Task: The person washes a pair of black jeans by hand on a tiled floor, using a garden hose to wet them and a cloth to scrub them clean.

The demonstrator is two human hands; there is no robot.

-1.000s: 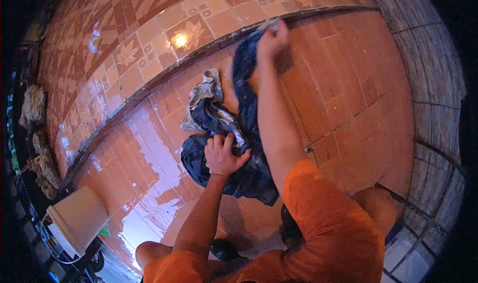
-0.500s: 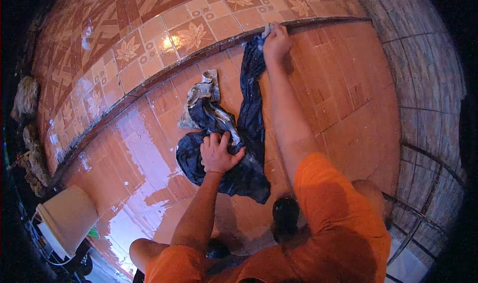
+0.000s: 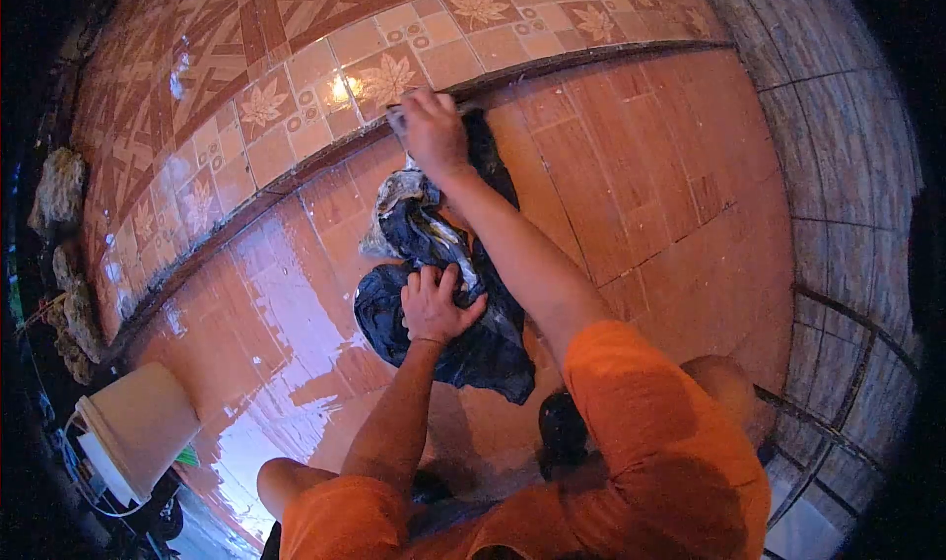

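Observation:
A wet-looking dark navy garment (image 3: 493,348) lies bunched on the tiled floor, with a pale greyish patch of cloth (image 3: 402,191) folded out at its upper left. My left hand (image 3: 439,309) presses down on the middle of the bundle, its fingers bent into the fabric and thumb out to the side. Farther away, close to the step's edge, my right hand (image 3: 434,136) is closed on a greyish end of the garment. A dark strip of the cloth runs beneath my right forearm, which hides part of it.
A raised step (image 3: 266,184) with patterned tiles crosses the far side. On the left stand a pale bucket (image 3: 153,417) and several rough stones (image 3: 61,191). Glossy wet patches (image 3: 286,304) cover the left floor. A grey tiled wall (image 3: 838,146) rises on the right.
My right hand has swung left from the far right, bringing the garment's end across toward the pale cloth. My left hand stays in place on the bundle.

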